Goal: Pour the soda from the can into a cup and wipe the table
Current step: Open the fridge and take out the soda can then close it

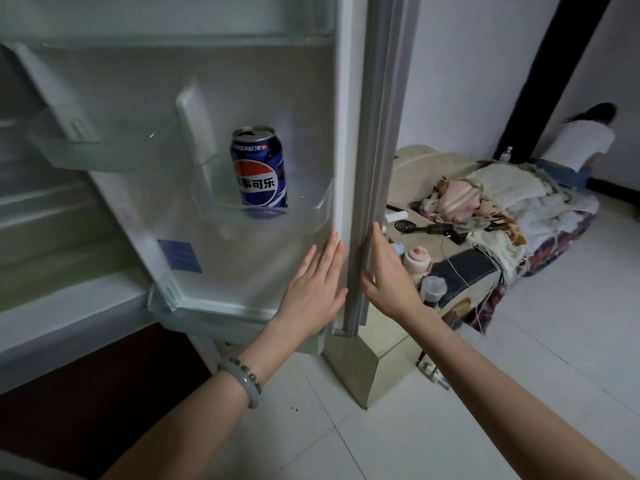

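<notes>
A blue soda can [259,168] with an opened top stands upright in a clear shelf bin [311,206] on the inside of the open fridge door [277,81]. My left hand [317,289] lies flat against the door's inner face, below and right of the can, fingers spread, holding nothing. My right hand [386,275] rests on the door's outer edge, fingers extended along the grey seal, thumb on the near side. No cup or wiping cloth can be made out.
The fridge interior [41,202] opens at the left. Right of the door, a low bed [491,216] holds blankets, a mosquito coil, cables, a pink container and a plastic jar. Another person [581,143] crouches at the far right. White floor tiles [519,341] spread below.
</notes>
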`<state>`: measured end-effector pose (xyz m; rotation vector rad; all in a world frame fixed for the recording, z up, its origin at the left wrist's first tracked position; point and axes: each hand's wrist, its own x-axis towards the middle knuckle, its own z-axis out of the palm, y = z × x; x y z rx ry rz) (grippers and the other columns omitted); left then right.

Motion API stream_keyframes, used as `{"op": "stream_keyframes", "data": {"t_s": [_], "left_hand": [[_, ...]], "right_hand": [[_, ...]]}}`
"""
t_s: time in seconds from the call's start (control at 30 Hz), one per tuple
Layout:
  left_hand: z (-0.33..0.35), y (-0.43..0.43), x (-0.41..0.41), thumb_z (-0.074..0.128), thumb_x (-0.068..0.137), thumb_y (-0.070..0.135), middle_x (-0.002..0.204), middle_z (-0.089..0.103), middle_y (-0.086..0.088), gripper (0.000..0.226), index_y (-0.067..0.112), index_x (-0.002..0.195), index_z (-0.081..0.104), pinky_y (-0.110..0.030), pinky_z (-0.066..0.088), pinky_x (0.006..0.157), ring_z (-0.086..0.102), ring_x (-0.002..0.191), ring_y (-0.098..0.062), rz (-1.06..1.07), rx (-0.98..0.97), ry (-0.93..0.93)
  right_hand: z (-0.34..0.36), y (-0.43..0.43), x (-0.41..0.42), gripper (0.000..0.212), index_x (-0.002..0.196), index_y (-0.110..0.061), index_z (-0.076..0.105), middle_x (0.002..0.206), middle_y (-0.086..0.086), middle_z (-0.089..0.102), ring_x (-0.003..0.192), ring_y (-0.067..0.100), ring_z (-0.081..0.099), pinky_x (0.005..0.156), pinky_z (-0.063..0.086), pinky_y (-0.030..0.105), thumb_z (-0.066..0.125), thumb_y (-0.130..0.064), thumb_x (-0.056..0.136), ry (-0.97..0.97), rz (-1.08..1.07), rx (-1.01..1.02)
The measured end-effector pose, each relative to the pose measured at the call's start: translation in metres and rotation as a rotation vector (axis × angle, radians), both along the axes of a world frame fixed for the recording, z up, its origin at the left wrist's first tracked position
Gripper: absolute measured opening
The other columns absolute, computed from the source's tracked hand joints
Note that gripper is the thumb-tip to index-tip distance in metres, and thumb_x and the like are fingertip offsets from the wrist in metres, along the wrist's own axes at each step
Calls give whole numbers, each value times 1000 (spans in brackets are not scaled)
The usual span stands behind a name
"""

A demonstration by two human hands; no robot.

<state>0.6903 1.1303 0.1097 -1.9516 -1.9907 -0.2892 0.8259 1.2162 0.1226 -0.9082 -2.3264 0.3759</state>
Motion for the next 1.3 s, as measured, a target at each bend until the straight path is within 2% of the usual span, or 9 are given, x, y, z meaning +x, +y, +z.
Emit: {"op": "stream_keyframes", "data": {"t_s": [0.13,0.3,0.6,0.7,0.9,1.23,1.3], "left_hand": [[2,28,-3,36,97,41,155,-19,-7,75,9,148,-9,-34,-15,112,-12,143,-15,57,-32,-31],[1,55,-1,39,96,38,155,-18,-8,74,9,149,-4,-36,-13,113,-13,142,-16,99,-26,-33],[-10,59,5,44,93,38,153,-16,-11,78,6,148,-3,-39,-6,113,-10,142,-22,169,-18,-6],[-9,58,7,43,93,39,155,-11,-12,78,7,148,-3,-41,-4,113,-6,143,-22,195,-23,3],[-7,54,9,39,95,39,153,-19,-8,76,10,148,-8,-37,-9,114,-12,142,-19,207,-43,-21],[12,34,12,40,97,34,156,-7,-3,70,14,149,-2,-36,-3,117,-4,145,-17,149,-12,-84],[20,28,12,39,97,33,158,-5,-2,70,15,150,-3,-33,-7,117,-6,145,-15,126,-6,-119]], "right_hand": [[3,31,-3,83,148,0,4,156,17,10,144,24,13,111,6,19,54,-3,82,-37,76,-21],[1,62,-9,84,148,-2,2,157,15,4,145,23,7,114,5,23,52,-3,81,-72,117,-17],[-16,78,-3,85,148,-2,4,156,18,9,145,24,10,116,15,33,53,-4,79,-85,170,110],[-15,77,-2,85,148,-1,6,156,18,10,145,24,11,116,13,31,54,-2,78,-82,179,106],[-13,77,2,86,148,-2,6,155,18,11,145,25,12,117,17,34,56,-1,77,-88,195,116],[1,54,4,79,147,0,7,155,19,11,145,26,12,115,12,30,52,-1,82,-134,122,103],[7,45,3,78,147,0,5,156,18,9,145,26,10,115,10,29,51,-4,84,-148,97,72]]}}
